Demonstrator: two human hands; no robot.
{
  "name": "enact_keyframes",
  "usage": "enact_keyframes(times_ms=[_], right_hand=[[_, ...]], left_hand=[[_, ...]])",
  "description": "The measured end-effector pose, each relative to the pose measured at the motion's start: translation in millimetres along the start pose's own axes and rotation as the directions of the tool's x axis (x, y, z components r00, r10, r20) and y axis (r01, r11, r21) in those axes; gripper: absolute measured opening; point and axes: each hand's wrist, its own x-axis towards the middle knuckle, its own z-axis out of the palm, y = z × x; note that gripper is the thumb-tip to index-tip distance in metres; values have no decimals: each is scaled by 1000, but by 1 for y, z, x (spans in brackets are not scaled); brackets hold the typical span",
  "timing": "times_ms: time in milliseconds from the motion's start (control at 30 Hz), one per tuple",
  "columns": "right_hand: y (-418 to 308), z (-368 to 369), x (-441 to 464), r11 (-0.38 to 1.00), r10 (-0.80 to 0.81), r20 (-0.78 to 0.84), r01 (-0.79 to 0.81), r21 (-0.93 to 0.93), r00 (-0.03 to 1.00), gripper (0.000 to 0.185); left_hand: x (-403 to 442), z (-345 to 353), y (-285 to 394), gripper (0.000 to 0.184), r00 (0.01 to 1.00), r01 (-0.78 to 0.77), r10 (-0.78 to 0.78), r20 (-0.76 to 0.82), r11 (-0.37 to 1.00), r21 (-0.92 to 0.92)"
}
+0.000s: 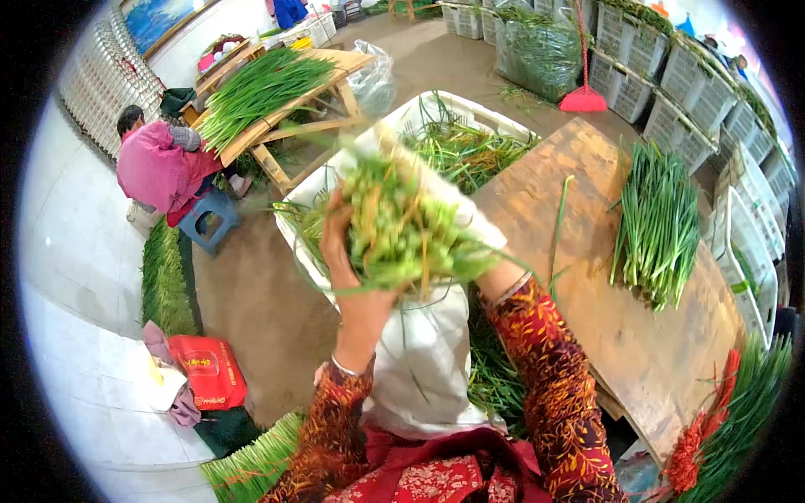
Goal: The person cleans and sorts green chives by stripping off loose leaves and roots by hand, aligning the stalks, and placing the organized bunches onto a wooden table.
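A loose clump of green and yellowish plant scraps, blurred by motion, is held up between my two hands above a white crate. My left hand is wrapped round the clump's left side, its fingers partly showing. At the clump's right side is my right hand, with its fingers hidden behind the greens. More trimmings lie inside the crate. To the right, a wooden board carries a pile of long green stalks and a single stalk.
A person in pink sits on a blue stool beside a wooden table with greens. A red bag lies at left. Stacked crates and a red broom stand behind; red ties are at lower right.
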Motion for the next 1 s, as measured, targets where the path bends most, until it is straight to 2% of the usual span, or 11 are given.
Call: enact_keyframes(times_ms=[133, 167, 267, 300, 367, 400, 467, 600, 700, 733, 1000], right_hand=[[-34, -31, -14, 997, -73, -23, 73, -19, 997, 40], [-44, -41, -20, 996, -87, -33, 86, -19, 996, 40], [-69, -77, -40, 992, -121, -75, 118, -41, 990, 38], [-74, -86, -46, 992, -120, -89, 116, -50, 989, 38], [-78, -104, -60, 992, -114, -121, 106, -70, 986, 37], [-77, -111, -65, 992, -105, -137, 95, -77, 985, 37], [-68, -125, -77, 995, -71, -162, 58, -83, 984, 36], [-29, -143, -92, 998, 41, -193, -49, -33, 980, 34], [-2, -154, -108, 998, 64, -231, -60, 25, 971, 33], [-3, -154, -115, 989, -140, -208, 125, -82, 968, 29], [-21, -154, -117, 994, -101, -67, 99, -36, 993, 26]], left_hand=[[55, -7, 34, 87, 973, -230, 230, 10, 973, 1], [67, -7, 44, 84, 979, -191, 202, 23, 955, -228], [114, 4, 66, 68, 798, -599, 584, -145, 748, -286], [131, 28, 83, 52, 666, -706, 623, -410, 705, -76], [158, 45, 82, 46, 410, -837, 826, -387, 509, 199], [151, 44, 89, 55, 466, -869, 837, -287, 495, 33], [133, 57, 101, 65, 514, -858, 834, -200, 495, -141], [42, 122, 67, 36, 658, -653, 752, 51, 603, -459], [-34, 147, 32, 47, 557, -598, 734, 389, 680, -425], [-43, 144, 27, 52, 524, -551, 717, 460, 697, -459], [-26, 101, 35, 74, 373, -483, 644, 668, 749, -454]])
